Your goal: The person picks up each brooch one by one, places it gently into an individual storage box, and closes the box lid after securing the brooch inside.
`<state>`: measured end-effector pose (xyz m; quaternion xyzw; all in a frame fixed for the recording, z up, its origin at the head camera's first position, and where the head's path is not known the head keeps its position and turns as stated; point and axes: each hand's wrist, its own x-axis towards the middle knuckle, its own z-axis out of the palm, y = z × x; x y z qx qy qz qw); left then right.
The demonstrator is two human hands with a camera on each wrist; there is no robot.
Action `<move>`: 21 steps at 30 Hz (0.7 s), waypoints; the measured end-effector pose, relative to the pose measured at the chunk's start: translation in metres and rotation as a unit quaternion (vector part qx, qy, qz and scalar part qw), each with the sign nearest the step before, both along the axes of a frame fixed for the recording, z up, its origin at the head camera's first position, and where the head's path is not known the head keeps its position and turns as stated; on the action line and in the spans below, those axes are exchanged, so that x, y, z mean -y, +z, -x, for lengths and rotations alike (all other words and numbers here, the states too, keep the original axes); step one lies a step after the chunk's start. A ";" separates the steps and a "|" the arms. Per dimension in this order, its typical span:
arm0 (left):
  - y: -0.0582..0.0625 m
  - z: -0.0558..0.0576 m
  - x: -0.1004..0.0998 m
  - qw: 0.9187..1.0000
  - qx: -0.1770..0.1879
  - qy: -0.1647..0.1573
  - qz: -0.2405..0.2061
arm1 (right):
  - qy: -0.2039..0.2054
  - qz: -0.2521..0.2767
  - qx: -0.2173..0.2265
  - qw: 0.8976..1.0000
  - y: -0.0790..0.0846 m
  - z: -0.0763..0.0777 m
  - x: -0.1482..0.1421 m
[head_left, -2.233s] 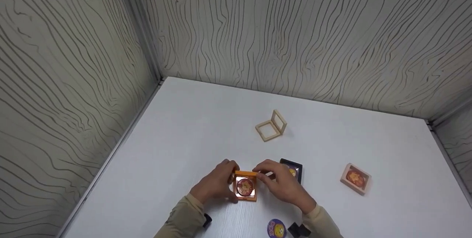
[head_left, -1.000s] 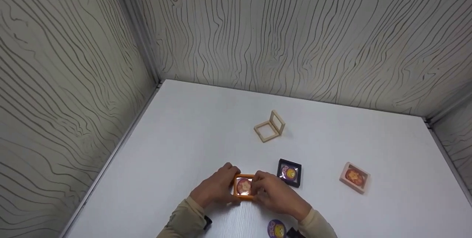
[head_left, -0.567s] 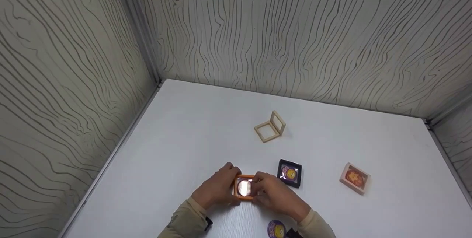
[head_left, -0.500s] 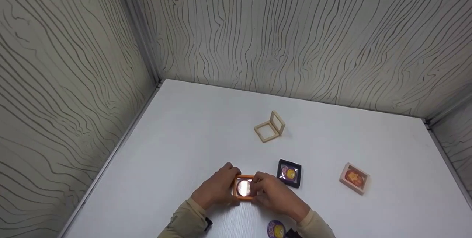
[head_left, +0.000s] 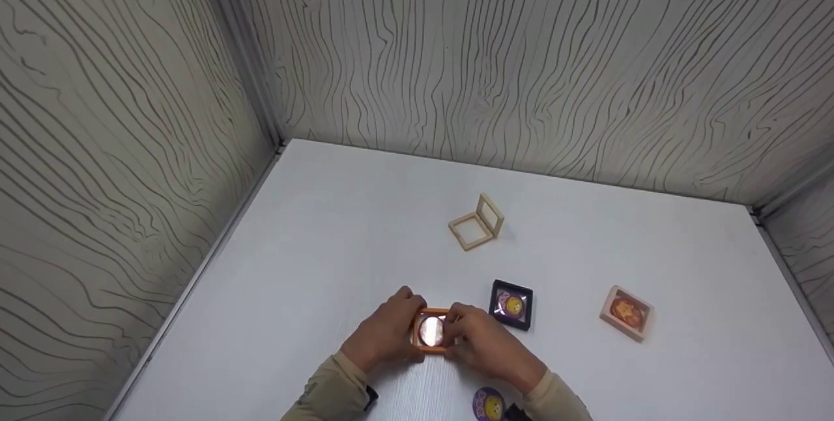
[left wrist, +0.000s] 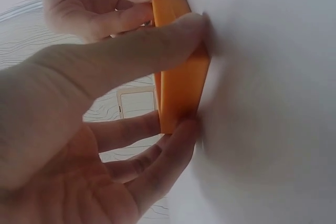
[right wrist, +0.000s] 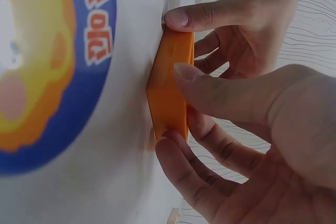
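A small orange display frame (head_left: 432, 350) lies on the table, its lid down over a round badge (head_left: 431, 332) that glares under the clear window. My left hand (head_left: 386, 331) grips its left side, thumb at the near edge and fingers at the far one. On the right side, my right hand (head_left: 490, 345) pinches the frame and covers part of the window. From the left wrist view, the orange frame's wall (left wrist: 184, 85) sits between thumb and fingers. The right wrist view has the right thumb (right wrist: 191, 74) on the frame's upper rim and fingertips at its side.
A dark frame (head_left: 512, 323) with a purple badge inside lies just right of my right hand. Farther right is a pink frame (head_left: 620, 328) holding a red badge. Behind stands an opened wooden frame (head_left: 479, 244). A loose purple badge (head_left: 488, 404) lies near the right wrist.
The orange frame's raised lid has come down over the badge. My right hand has moved from the lid's top to the frame's right side, uncovering the dark frame. Lately both hands keep still.
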<state>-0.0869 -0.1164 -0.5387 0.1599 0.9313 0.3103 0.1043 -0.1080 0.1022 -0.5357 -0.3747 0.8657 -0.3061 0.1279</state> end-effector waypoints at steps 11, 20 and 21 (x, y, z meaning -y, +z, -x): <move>-0.003 0.006 -0.001 1.000 -0.002 -0.010 -0.023 | -0.008 0.006 0.025 1.000 0.008 0.001 -0.010; -0.005 0.022 0.001 1.000 -0.014 0.005 -0.012 | -0.009 -0.005 0.070 0.998 0.021 -0.012 -0.036; -0.004 0.024 0.001 1.000 -0.010 0.009 -0.009 | -0.011 -0.013 0.077 0.997 0.022 -0.014 -0.038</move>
